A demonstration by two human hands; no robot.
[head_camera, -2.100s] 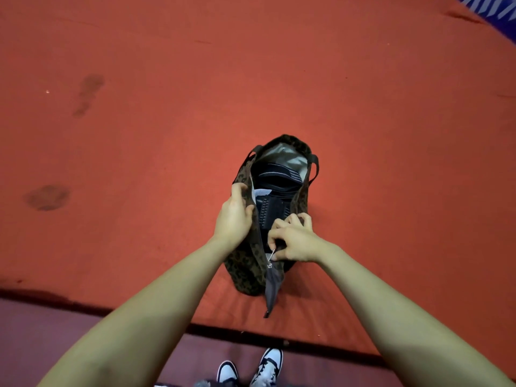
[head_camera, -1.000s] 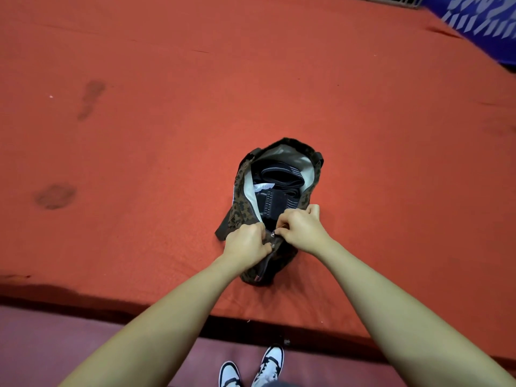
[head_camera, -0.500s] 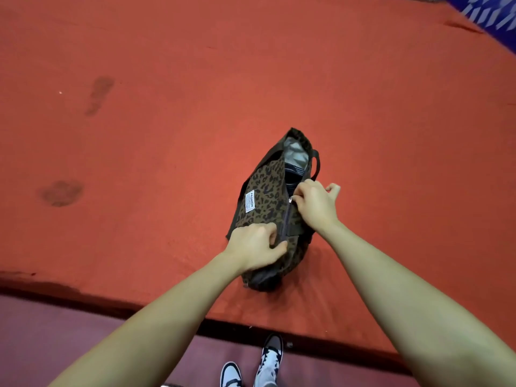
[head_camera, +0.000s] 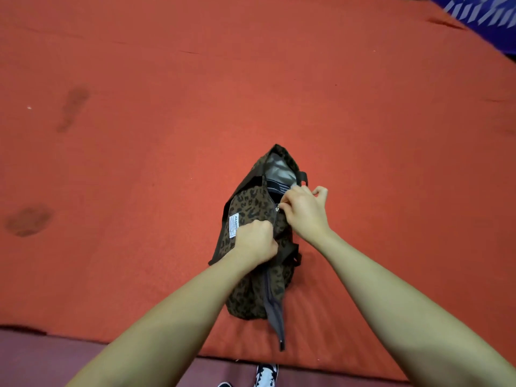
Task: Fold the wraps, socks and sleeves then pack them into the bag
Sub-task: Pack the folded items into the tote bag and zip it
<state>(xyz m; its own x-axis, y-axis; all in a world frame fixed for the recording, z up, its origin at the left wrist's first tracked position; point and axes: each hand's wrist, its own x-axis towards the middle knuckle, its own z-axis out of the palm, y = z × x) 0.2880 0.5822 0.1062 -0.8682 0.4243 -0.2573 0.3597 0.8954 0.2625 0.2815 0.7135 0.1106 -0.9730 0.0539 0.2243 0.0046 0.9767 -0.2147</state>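
A brown leopard-print bag [head_camera: 250, 208] with a white label lies on the red mat [head_camera: 139, 163], its zip closed along the near half. The far end still gapes, showing grey lining and a strip of dark striped fabric [head_camera: 277, 188] inside. My left hand [head_camera: 255, 241] grips the bag's fabric beside the zip, fingers curled. My right hand [head_camera: 304, 210] pinches the zip pull [head_camera: 277, 209] at the middle of the bag. A grey zip tail [head_camera: 275, 317] hangs off the bag's near end.
The red mat has two dark stains [head_camera: 29, 220] at the left. Its near edge drops to a purple floor [head_camera: 42, 358], where black-and-white shoes [head_camera: 265, 372] show. A blue patterned panel [head_camera: 480, 15] crosses the far right corner.
My right hand has drawn the zip pull away from me along the bag, closing more of the opening. My left hand shifted up the bag, still gripping the fabric.
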